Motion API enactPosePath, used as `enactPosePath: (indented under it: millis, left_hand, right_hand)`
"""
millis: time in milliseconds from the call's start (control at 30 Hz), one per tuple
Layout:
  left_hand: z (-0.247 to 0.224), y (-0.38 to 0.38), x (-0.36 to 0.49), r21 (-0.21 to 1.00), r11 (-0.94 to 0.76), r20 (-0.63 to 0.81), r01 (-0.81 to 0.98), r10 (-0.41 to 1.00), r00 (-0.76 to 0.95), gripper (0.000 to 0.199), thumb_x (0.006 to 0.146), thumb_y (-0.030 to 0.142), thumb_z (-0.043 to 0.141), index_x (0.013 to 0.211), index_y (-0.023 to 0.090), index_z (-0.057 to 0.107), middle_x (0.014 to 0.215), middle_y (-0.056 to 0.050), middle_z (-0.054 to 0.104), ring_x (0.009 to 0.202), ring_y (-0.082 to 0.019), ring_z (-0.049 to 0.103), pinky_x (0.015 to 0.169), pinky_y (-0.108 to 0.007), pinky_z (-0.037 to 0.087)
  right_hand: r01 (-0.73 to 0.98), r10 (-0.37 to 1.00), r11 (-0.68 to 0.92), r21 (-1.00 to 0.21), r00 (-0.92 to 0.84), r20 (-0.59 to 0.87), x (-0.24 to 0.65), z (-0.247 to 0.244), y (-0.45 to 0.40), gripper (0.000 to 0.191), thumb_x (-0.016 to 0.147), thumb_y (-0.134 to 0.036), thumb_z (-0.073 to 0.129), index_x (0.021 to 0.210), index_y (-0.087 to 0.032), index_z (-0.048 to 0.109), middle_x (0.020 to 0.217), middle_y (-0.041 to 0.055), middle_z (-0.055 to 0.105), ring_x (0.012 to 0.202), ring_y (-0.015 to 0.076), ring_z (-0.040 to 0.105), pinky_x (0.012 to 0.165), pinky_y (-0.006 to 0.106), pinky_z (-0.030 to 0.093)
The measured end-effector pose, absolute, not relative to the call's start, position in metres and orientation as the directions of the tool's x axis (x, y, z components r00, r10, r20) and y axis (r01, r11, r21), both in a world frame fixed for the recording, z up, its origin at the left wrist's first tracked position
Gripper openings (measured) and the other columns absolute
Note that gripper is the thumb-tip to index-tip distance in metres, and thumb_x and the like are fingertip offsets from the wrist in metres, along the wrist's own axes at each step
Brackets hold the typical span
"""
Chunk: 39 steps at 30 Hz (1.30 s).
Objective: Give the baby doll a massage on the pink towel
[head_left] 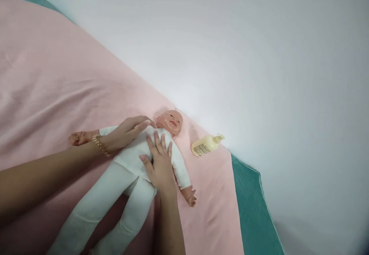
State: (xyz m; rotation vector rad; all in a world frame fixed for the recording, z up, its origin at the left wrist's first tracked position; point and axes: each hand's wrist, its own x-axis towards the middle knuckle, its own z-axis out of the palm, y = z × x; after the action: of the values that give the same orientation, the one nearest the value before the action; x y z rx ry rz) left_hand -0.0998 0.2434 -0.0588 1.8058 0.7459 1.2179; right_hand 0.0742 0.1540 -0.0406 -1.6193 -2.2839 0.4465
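A baby doll [129, 153] with a white cloth body and a bare plastic head lies on its back, its arms spread to both sides. My left hand [131, 130], below a gold bracelet [100, 144] at the wrist, rests along the doll's shoulder and upper chest, fingers stretched out near its neck. Flat on the doll's chest and belly lies my right hand [160, 163], with its fingers spread. Neither hand is wrapped round anything. The doll's feet are cut off by the lower picture edge.
A pale yellow pump bottle [206, 145] is to the right of the doll's head. Under everything is a pink cloth [210, 209], wrinkled at the left, over a green surface [250, 193]. A white wall [245, 55] borders the far side.
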Motion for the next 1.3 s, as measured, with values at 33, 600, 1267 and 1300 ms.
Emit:
enactPosePath:
  millis: [33,600,1267,1300]
  left_hand:
    - [-0.060,0.242,-0.100,0.845,-0.533,0.476,0.043,0.786,0.395,0.044,0.100,0.048,0.035,0.104,0.019,0.067,0.115,-0.006,0.067,0.107,-0.023,0.060,0.098,-0.033,0.043]
    - [-0.060,0.218,-0.086,0.553,-0.832,0.412,-0.037,0.235,0.881,0.036,0.090,0.040,0.062,0.125,0.031,0.063,0.127,-0.001,0.064,0.130,-0.021,0.049,0.118,-0.035,0.018]
    - [-0.100,0.235,-0.089,0.299,-0.655,0.495,0.694,0.728,0.474,0.045,0.094,0.025,0.030,0.130,0.013,0.055,0.134,-0.015,0.057,0.127,-0.030,0.051,0.117,-0.052,0.010]
    - [-0.100,0.236,-0.091,0.274,-0.652,0.496,0.707,0.725,0.477,0.045,0.091,0.021,0.031,0.128,0.011,0.055,0.132,-0.016,0.059,0.126,-0.030,0.052,0.117,-0.052,0.009]
  right_hand:
    - [0.860,0.955,0.289,-0.421,-0.290,0.064,0.077,-0.043,0.153,0.063,0.098,-0.053,0.040,0.153,-0.031,0.016,0.160,-0.0020,0.010,0.148,0.0223,0.000,0.119,0.055,0.000]
    - [0.857,0.963,0.035,-0.514,-0.168,-0.213,0.126,-0.037,0.135,0.111,0.077,-0.056,0.067,0.153,-0.012,0.000,0.159,0.0150,0.000,0.148,0.0260,-0.003,0.117,0.057,-0.006]
    - [0.689,0.838,0.491,-0.533,-0.542,0.072,0.077,-0.023,0.121,0.050,0.098,-0.041,0.048,0.144,-0.022,0.042,0.152,-0.0004,0.036,0.144,0.0155,0.027,0.122,0.035,0.012]
    - [0.651,0.807,0.532,-0.542,-0.583,0.092,0.071,-0.026,0.121,0.044,0.098,-0.039,0.048,0.140,-0.023,0.048,0.149,-0.0014,0.042,0.142,0.0145,0.031,0.122,0.032,0.012]
